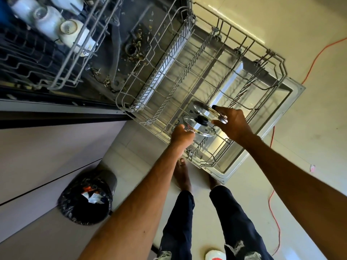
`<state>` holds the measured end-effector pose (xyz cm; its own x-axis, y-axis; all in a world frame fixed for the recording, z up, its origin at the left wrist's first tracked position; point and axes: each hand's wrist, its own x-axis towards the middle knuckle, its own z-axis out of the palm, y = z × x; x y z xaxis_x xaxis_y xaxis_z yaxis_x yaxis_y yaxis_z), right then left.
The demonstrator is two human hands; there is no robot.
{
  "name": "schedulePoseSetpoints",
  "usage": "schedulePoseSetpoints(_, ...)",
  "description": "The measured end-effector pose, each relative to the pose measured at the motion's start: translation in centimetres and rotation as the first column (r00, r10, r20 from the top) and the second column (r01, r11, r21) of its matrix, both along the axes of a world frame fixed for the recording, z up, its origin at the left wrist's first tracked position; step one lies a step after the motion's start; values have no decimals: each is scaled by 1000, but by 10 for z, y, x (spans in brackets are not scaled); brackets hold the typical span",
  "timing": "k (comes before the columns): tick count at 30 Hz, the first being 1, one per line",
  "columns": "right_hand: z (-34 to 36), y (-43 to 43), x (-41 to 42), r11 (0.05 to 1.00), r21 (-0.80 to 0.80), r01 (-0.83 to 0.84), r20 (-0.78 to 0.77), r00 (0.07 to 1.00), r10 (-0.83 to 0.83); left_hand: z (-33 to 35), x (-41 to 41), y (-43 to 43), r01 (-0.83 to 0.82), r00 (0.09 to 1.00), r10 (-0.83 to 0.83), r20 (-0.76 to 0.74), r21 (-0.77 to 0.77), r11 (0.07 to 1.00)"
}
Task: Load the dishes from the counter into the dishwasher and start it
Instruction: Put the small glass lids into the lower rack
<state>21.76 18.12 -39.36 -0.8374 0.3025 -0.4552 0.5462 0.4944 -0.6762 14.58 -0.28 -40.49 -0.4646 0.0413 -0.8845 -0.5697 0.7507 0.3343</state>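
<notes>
Over the lower rack, left grip pinches the near lid, right grip clasps the far lid.

Pulled-out grey wire lower rack: far and right sections open to reach. Upright tine rows bar left side. Two steel-rimmed glass lids fill near corner. Floor left crowded by black-bagged round bin.

Left grip, at near edge of lower rack: fingertips out of sight at rim of nearer glass lid. Right grip covers part of farther glass lid rim. Upper rack, left of lower rack: cut by top and left edges. Debris beyond lower rack: too small to identify. White-red object, nearer than lower rack: cropped at bottom edge, unidentifiable.
</notes>
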Motion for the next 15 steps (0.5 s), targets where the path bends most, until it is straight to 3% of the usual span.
schedulePoseSetpoints(4, 30, -9, 7, 996, -3, 86, -65, 994, -86, 33, -2, -5, 16, 999, -18, -37, -54, 998)
schedulePoseSetpoints(12, 162, -54, 22, 996, 82, -20, -204, 978, 36, 174, 0, -39, 9, 988, -12, -157, -18, 1000)
schedulePoseSetpoints(15, 219, -90, 25, 999, 35, -35, -154, 987, 40, 241, 11, -66, -5, 985, 13, -170, 51, 999)
